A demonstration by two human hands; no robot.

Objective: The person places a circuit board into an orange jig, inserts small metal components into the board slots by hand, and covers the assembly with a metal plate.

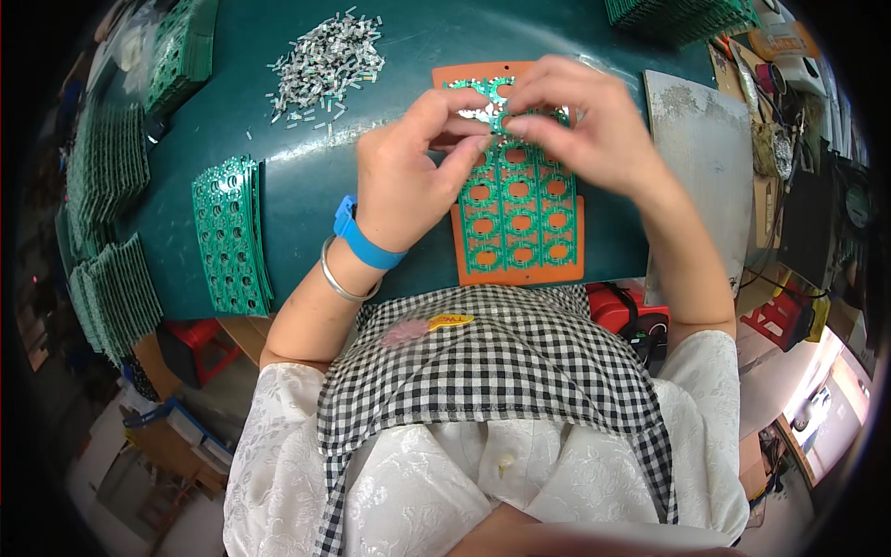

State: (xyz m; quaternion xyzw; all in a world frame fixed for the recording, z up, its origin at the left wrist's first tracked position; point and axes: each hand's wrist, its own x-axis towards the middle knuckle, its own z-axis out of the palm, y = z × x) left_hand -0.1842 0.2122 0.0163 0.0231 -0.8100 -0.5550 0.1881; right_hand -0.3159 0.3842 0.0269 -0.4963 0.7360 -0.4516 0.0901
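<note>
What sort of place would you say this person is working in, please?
Probably an electronics assembly bench: a green circuit panel on an orange mat, stacked panels, a heap of small metal parts.

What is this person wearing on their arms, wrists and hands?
Both hands are bare, without gloves. The left hand has a bright blue wristband and a thin silver metal bangle just behind it. The right hand and its wrist carry nothing. Short white patterned sleeves end near the elbows, leaving the forearms bare.
</note>
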